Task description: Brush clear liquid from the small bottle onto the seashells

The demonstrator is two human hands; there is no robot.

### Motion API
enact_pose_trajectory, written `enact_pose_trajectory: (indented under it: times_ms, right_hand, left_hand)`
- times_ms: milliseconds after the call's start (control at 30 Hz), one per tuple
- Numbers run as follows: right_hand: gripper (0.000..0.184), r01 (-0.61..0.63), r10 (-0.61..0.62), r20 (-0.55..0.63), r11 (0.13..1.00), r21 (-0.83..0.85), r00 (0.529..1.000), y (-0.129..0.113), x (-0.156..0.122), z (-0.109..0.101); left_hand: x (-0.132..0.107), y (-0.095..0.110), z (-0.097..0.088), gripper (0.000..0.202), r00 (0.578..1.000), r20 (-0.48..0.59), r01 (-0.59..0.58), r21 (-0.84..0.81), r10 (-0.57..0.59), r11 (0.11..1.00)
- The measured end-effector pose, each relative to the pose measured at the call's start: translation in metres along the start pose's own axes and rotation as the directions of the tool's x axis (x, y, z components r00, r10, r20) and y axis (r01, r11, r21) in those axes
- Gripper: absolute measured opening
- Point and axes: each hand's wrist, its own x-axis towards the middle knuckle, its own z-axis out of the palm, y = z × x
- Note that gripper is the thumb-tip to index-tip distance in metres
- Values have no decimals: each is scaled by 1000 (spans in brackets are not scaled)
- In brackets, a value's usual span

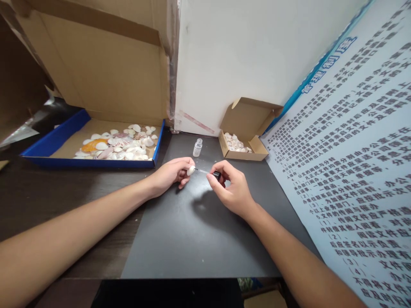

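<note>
Pinched in the fingers of my left hand [173, 174] is a small white seashell [191, 170]. My right hand [231, 188] grips the black cap of a small brush applicator [217, 175]. Its thin clear stem points left, and the tip meets or nearly meets the shell; I cannot tell which. Just behind both hands stands a small clear glass bottle [197, 148], upright and uncapped, with a pale label. Both hands are above a dark grey mat [180, 239].
A blue-edged cardboard box [93, 163] at the left holds many seashells [125, 143], some orange. At the back right, a small open carton [245, 155] contains more shells [236, 143]. A white wall [250, 51] rises behind, and a printed board [346, 162] leans along the right.
</note>
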Motion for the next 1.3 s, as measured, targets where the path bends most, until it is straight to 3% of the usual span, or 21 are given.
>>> enact_pose_trajectory:
  times_ms: [200,767,1033,1300]
  right_hand:
    - [9,6,-6,2,1000,-4,1000,-1,0,0]
    - [7,3,-4,41,1000,28,999,-1,0,0]
    - [9,44,-43,-9,997,71,999,1,-1,1]
    - [13,-17,14,35,996,84,999,3,-1,0]
  left_hand:
    - [-1,1,2,11,1000,-27,2,15,-1,1000]
    - [-3,4,0,19,1000,21,-8,-5,8,1000]
    - [-1,1,0,8,1000,-14,0,-10,-1,1000]
    - [-1,0,0,8,1000,-8,-10,18,10,1000]
